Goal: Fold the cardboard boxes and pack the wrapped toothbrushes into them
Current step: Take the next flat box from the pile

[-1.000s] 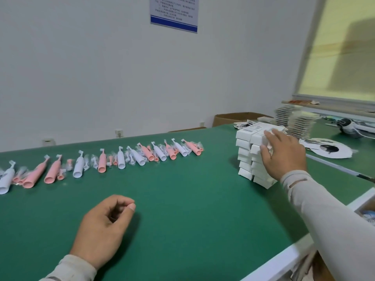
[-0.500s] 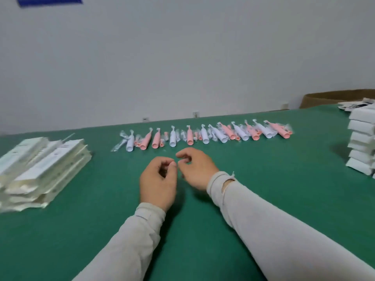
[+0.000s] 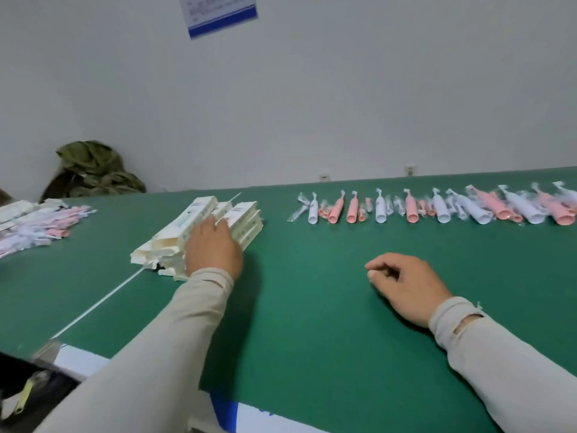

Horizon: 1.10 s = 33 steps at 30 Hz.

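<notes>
A pile of flat, unfolded white cardboard boxes (image 3: 240, 218) lies on the green table (image 3: 296, 323), left of centre. My left hand (image 3: 214, 248) rests on top of this pile, fingers laid forward over the boxes; I cannot see the thumb. Right of centre, my right hand (image 3: 406, 284) rests on the table with its fingers loosely curled and nothing in it. A row of wrapped pink and white toothbrushes (image 3: 437, 207) stretches along the far side of the table, well beyond my right hand.
A second heap of wrapped toothbrushes and flat boxes (image 3: 34, 226) lies at the far left. A green bag (image 3: 93, 170) sits behind the table's left end. A thin white strip (image 3: 103, 298) runs across the table's left part.
The view has swung to the left. My left hand has moved away from my right hand onto the pile of flat boxes. My right hand has settled on the table.
</notes>
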Tool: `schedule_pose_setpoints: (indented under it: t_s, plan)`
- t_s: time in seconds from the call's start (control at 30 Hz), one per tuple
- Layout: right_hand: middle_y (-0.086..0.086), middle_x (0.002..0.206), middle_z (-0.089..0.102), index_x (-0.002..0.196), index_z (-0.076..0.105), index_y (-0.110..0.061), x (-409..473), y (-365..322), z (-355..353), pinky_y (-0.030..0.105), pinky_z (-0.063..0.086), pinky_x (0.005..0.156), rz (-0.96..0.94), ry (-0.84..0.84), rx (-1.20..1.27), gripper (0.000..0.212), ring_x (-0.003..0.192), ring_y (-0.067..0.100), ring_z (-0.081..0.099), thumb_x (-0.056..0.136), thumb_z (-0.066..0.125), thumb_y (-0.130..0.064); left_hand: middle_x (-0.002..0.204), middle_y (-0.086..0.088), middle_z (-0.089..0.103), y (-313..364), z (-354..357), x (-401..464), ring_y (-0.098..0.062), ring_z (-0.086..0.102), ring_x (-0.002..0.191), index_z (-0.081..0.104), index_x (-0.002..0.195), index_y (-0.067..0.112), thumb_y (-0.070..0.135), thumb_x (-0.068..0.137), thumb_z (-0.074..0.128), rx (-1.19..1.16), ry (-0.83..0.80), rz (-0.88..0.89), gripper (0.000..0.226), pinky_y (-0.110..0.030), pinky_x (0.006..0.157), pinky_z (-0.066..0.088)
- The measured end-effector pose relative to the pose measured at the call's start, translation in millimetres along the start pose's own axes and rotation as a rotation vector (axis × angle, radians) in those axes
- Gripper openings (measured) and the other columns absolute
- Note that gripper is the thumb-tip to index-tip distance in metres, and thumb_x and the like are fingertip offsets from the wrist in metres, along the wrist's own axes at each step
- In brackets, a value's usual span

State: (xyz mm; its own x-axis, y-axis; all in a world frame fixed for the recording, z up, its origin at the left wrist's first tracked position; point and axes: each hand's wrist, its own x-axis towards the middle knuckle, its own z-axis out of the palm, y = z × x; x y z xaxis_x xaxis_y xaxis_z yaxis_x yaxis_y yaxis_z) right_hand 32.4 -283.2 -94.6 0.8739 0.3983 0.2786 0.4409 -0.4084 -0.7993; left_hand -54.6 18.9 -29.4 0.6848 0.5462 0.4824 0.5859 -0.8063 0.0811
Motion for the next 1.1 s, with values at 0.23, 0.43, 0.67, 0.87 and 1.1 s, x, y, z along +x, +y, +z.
schedule_pose_setpoints:
  t_s: [0.23, 0.43, 0.67, 0.87, 1.1]
  plan:
    - [-0.018, 0.072, 0.067, 0.077, 0.067, -0.036, -0.5, 2.9, -1.6, 0.018, 0.044, 0.07, 0.018, 0.02, 0.015, 0.021, 0.062, -0.007, 0.057, 0.09, 0.068, -0.02, 0.109, -0.004, 0.064, -17.0, 5.7, 13.5, -0.028, 0.061, 0.101, 0.056, 0.117, 0.019, 0.007, 0.086, 0.052, 0.274, -0.111, 0.035, 0.034, -0.039, 0.078, 0.051]
    - [-0.026, 0.067, 0.066, 0.078, 0.069, -0.035, -2.5, 2.3, -3.0, 0.016, 0.045, 0.068, 0.014, 0.107, 0.086, 0.021, 0.062, -0.006, 0.057, 0.089, 0.068, -0.017, 0.106, -0.011, 0.064, -8.1, -13.3, 14.3, -0.034, 0.059, 0.092, 0.065, 0.111, 0.013, 0.007, 0.092, 0.051, -0.117, 0.105, -0.007, 0.024, -0.043, 0.075, 0.049]
    - [-0.005, 0.094, 0.075, 0.108, 0.068, -0.024, -1.4, -30.9, -15.9, 0.024, 0.054, 0.066, 0.091, 0.18, 0.597, 0.016, 0.08, 0.008, 0.072, 0.098, 0.06, -0.033, 0.114, -0.016, 0.072, 126.0, -45.6, -41.9, -0.033, 0.069, 0.108, 0.061, 0.119, 0.003, -0.001, 0.095, 0.057, -1.981, -0.512, -0.291, 0.025, -0.042, 0.09, 0.058]
    - [-0.002, 0.095, 0.078, 0.1, 0.073, -0.017, -6.9, -22.5, -56.6, 0.033, 0.06, 0.071, 0.192, 0.286, 0.571, 0.017, 0.087, 0.02, 0.075, 0.099, 0.058, -0.026, 0.11, -0.02, 0.073, 209.1, -10.1, -89.9, -0.018, 0.064, 0.071, 0.064, 0.113, 0.004, -0.001, 0.093, 0.058, -1.932, -0.767, -0.314, 0.021, -0.025, 0.054, 0.048]
    - [0.014, 0.088, 0.076, 0.105, 0.07, -0.001, -23.0, 5.6, -81.0, 0.029, 0.053, 0.053, 0.374, 0.036, 1.017, 0.021, 0.062, 0.017, 0.066, 0.101, 0.054, -0.015, 0.124, -0.017, 0.067, 222.0, 18.9, -95.1, -0.03, 0.065, 0.106, 0.064, 0.127, 0.008, 0.046, 0.089, 0.063, -1.985, -0.961, -0.092, 0.054, -0.041, 0.083, 0.056]
